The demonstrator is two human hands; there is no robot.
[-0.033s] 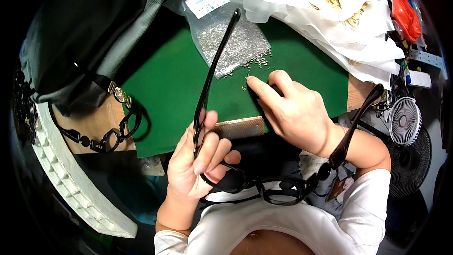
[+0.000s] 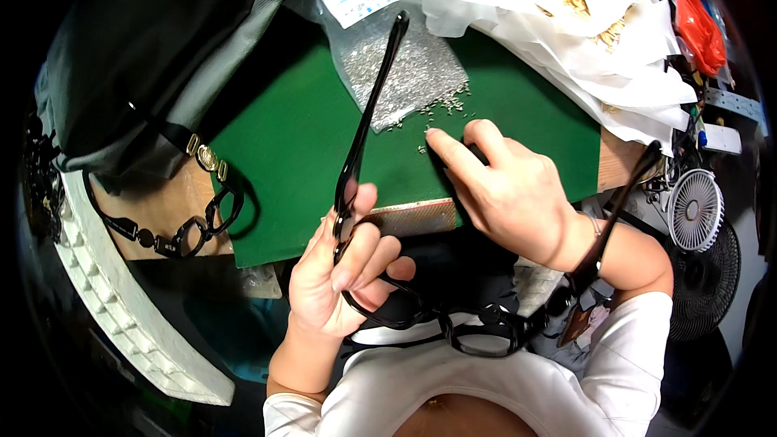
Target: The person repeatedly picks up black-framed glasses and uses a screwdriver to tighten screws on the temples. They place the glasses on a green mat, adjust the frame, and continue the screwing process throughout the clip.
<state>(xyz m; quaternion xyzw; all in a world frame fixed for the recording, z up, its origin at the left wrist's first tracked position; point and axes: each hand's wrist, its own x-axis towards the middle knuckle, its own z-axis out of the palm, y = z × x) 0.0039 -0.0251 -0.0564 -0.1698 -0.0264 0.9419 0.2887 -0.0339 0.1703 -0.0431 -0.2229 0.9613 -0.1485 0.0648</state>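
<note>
Green matting [image 2: 275,154] covers most of the table. On it lies a clear plastic bag [image 2: 425,73] with tiny silver metal bits inside, and loose bits [image 2: 449,102] lie by its near edge. From where I stand, I see the person's left hand [image 2: 344,275] closed around a pair of black glasses [image 2: 443,321], close to where one side arm [image 2: 368,113] meets the front. That arm points up across the bag. The front hangs near the person's white shirt [image 2: 494,384], below the table edge.

The right hand [image 2: 514,186] is loosely bent, with its pointing finger by a few loose bits. I can't tell if it pinches one; the thumb is mostly hidden.

Those glasses look light, stiff and shiny, so they may slide a little. Their long arms could bend or snap, I think. The thick corner by the hinge looks like the best place to hold.
</note>
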